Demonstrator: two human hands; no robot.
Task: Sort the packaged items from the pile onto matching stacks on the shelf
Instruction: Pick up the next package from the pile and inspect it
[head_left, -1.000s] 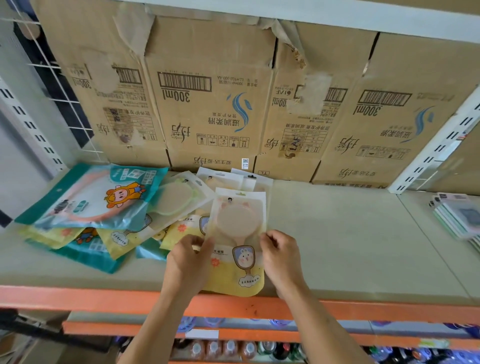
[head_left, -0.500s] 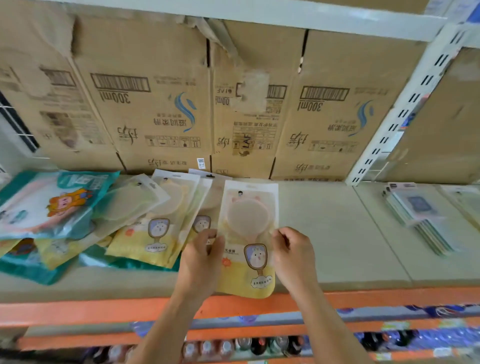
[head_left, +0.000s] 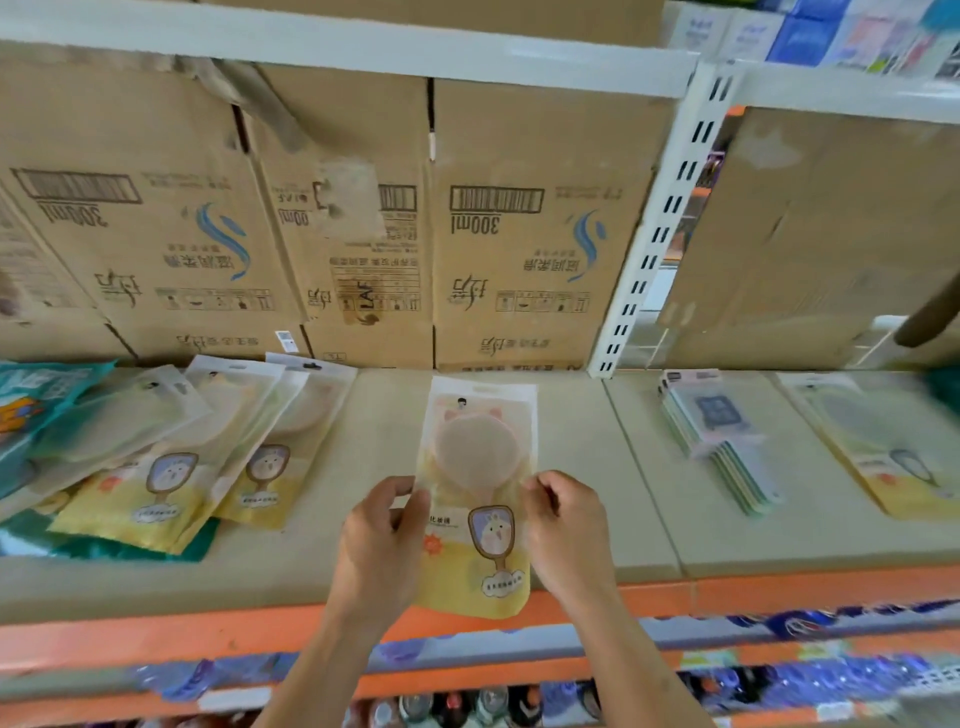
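Observation:
A flat yellow-and-clear mirror packet (head_left: 475, 467) with a round pink mirror inside hangs over the shelf's front edge. My left hand (head_left: 382, 535) pinches its left edge and my right hand (head_left: 563, 525) pinches its right edge. The mixed pile (head_left: 150, 457) of similar yellow packets and teal packets lies on the shelf to the left. On the right section lie a stack of grey-blue card packets (head_left: 722, 441) and a yellow mirror packet (head_left: 883, 447) like the one held.
Upside-down cardboard boxes (head_left: 363, 234) line the back of the shelf. A white slotted upright (head_left: 654, 244) divides the two shelf sections. An orange beam (head_left: 156, 634) runs along the front edge, with bottles on the level below.
Both hands have carried the packet to the right, away from the pile. The view has swung right, bringing the right section's stacks into sight.

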